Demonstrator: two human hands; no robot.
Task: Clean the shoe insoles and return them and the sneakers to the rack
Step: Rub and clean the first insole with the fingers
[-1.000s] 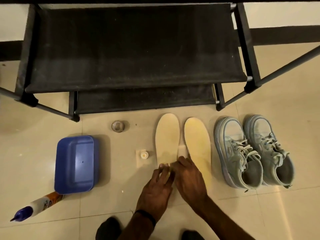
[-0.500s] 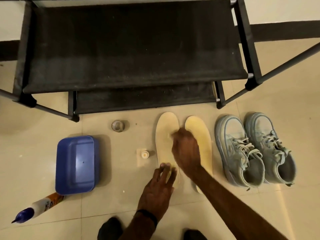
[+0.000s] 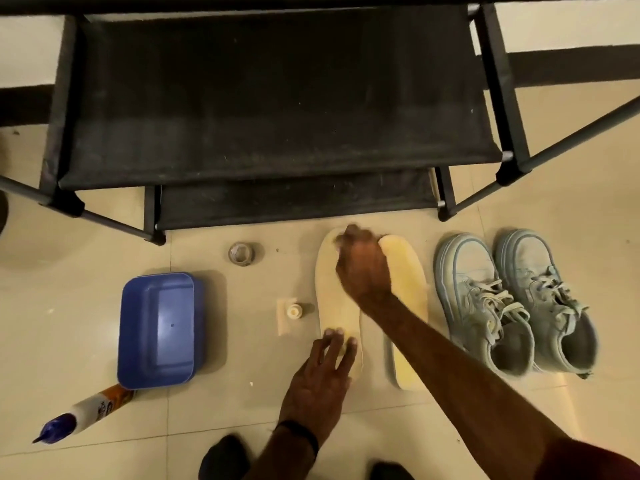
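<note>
Wiping: right hand (image 3: 363, 271) now at left insole (image 3: 337, 306) toe, fingers' state untellable | left hand (image 3: 320, 382) fingers spread, pinning heel | cleaning ongoing.

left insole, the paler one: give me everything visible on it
The left insole is a pale cream, flat, foot-shaped piece, seemingly foam, lying on the tiled floor with its toe toward the shoe rack. It sits beside the yellower right insole, apparently just apart. The left hand presses straight fingers on its heel; the right hand covers its toe end, blurred, so its grip is unclear. The surface looks plain.
</note>
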